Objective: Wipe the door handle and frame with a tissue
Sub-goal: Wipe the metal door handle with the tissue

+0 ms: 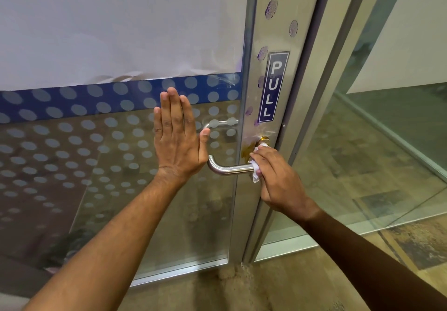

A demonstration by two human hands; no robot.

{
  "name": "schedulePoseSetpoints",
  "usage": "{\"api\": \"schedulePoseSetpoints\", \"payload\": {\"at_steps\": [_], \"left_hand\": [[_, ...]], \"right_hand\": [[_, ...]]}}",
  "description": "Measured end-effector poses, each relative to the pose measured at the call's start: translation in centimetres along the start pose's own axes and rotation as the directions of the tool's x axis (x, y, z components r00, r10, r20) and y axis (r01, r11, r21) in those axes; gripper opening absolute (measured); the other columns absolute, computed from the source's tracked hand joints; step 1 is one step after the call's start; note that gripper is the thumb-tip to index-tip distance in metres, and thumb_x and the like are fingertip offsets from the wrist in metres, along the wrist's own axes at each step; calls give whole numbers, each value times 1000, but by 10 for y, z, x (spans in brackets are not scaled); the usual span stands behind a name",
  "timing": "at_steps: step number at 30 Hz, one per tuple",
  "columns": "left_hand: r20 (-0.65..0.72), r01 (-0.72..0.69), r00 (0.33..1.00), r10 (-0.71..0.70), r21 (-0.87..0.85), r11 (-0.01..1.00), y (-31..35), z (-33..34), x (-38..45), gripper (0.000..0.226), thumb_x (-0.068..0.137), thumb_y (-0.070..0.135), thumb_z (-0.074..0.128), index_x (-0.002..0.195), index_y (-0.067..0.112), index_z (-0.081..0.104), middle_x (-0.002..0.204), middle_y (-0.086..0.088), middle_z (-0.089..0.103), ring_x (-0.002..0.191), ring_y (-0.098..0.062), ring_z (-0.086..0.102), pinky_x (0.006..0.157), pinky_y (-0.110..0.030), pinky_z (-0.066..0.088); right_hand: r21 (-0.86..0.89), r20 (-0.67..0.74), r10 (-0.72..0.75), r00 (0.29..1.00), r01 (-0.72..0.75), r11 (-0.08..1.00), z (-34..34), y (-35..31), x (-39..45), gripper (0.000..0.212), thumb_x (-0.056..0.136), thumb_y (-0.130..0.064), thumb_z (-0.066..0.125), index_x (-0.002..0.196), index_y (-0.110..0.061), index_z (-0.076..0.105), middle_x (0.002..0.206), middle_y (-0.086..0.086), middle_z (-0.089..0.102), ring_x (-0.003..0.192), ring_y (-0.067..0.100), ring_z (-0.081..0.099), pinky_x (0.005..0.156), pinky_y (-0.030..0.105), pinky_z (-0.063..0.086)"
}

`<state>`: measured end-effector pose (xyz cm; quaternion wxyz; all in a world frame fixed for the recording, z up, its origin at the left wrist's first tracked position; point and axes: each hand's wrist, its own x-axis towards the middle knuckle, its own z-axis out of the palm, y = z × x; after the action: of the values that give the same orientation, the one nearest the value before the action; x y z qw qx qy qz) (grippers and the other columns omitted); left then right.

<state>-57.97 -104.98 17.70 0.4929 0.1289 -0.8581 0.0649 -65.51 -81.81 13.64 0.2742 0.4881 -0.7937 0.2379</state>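
Against the glass door panel (116,141), just left of the lever, the left hand (177,138) is laid flat, fingers straight and together, nothing held. A crumpled white tissue (256,169) is gripped in the curled fingers of the right hand (278,177) and pressed where the steel door handle (226,168) meets the aluminium door frame (261,88). A yellowish smear (249,149) is seen on the frame just above the tissue. A blue PULL sticker (274,88) and purplish smudges (271,8) are seen higher on the frame.
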Motion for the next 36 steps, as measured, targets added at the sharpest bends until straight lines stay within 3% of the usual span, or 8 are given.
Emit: {"api": "schedulePoseSetpoints", "payload": {"at_steps": [8, 13, 20, 23, 26, 30, 33, 36], "left_hand": [[-5, -15, 1000, 15, 6, 1000, 0, 0, 0, 96, 98, 44, 45, 152, 12, -28, 158, -3, -39, 149, -21, -29, 123, -37, -16], [2, -23, 1000, 23, 19, 1000, 1, -1, 1, 98, 97, 43, 47, 152, 11, -28, 158, -5, -38, 149, -22, -30, 123, -38, -17], [-11, -9, 1000, 9, 12, 1000, 2, -3, 2, 100, 96, 42, 50, 153, 11, -26, 156, -26, 2, 149, -21, -29, 123, -37, -16], [-15, -14, 1000, 14, 14, 1000, 2, -2, 1, 100, 95, 42, 49, 153, 11, -26, 163, -19, -13, 149, -21, -29, 123, -37, -16], [-5, -27, 1000, 27, 16, 1000, 2, -3, 1, 100, 96, 42, 49, 152, 12, -28, 159, -5, -38, 149, -21, -30, 123, -37, -17], [-7, -13, 1000, 13, 18, 1000, 2, -2, 1, 99, 96, 42, 49, 152, 12, -27, 163, -19, -15, 149, -22, -29, 123, -38, -17], [-14, 3, 1000, -2, 19, 1000, 4, -2, 1, 100, 95, 41, 50, 152, 12, -27, 156, -26, 1, 149, -21, -30, 123, -37, -17], [-20, 5, 1000, -5, 18, 1000, 4, -2, 2, 101, 94, 41, 51, 153, 12, -26, 155, -27, 1, 149, -21, -29, 123, -37, -17]], "right_hand": [[232, -111, 288, 951, -257, 938, 7, -17, -4, 43, 98, -19, 37, 126, 3, 60, 129, 18, 57, 124, 26, 50, 109, 29, 37], [479, -189, 591, 784, -452, 752, 14, -45, 5, 45, 98, -22, 35, 126, 0, 62, 128, 11, 56, 118, 17, 55, 102, 25, 44], [458, -220, 702, 678, -564, 688, 11, -48, 17, 32, 95, -18, 51, 119, -7, 69, 113, 0, 63, 101, 8, 60, 89, -2, 36], [660, -112, 884, 453, -631, 407, 10, -49, 26, 19, 92, -21, 64, 107, -20, 76, 94, -9, 70, 84, 7, 67, 75, 15, 53], [870, 126, 970, 205, -493, -9, 10, -53, 37, 9, 89, -19, 70, 95, -20, 77, 59, -13, 68, 54, -1, 60, 53, 16, 49], [867, 424, 905, 11, -294, -403, 0, -49, 47, 14, 91, -9, 66, 79, -14, 72, 55, -9, 69, 48, 2, 63, 45, 16, 49], [778, 626, 780, 4, -82, -623, -7, -45, 50, 8, 93, -3, 60, 91, -4, 68, 77, 5, 71, 66, 16, 68, 56, 27, 56], [645, 739, 654, 160, 112, -756, -9, -45, 48, 20, 96, 3, 44, 91, -1, 63, 79, 8, 68, 71, 17, 67, 67, 26, 60]]}}
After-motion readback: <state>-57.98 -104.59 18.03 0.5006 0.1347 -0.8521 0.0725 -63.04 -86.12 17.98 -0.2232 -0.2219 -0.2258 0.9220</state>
